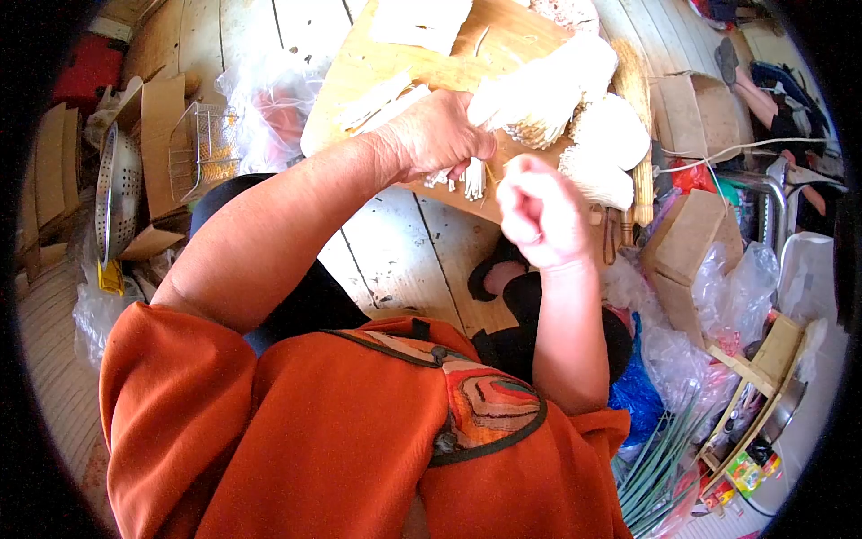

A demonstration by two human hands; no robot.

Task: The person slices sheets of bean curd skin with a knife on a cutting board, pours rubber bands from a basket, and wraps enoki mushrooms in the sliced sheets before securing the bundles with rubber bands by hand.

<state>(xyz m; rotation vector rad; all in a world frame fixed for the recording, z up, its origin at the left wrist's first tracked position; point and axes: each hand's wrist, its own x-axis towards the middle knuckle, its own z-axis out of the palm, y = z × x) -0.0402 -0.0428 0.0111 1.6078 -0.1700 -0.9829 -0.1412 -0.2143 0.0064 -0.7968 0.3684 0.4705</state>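
My left hand (440, 135) is closed over a small bunch of enoki mushrooms (473, 180), whose thin white ends stick out below the fingers. Just to its right, my right hand (546, 214) has its fingers curled in, slightly blurred; whatever they may hold is hidden. Both hands are above the near edge of a wooden board (359, 67). Thicker white bundles of enoki (548, 85) lie at the board's right side, with more clumps (609, 135) beside them. Loose white strands (382, 101) lie left of my left hand.
A white sheet-like piece (420, 22) lies at the board's far side. A straw brush (634, 81) rests along its right edge. Left are a metal colander (117, 193), a wire basket (208, 148) and cardboard. Right are boxes (696, 238), plastic bags and green onions (660, 476). Another person's leg (754, 94) shows top right.
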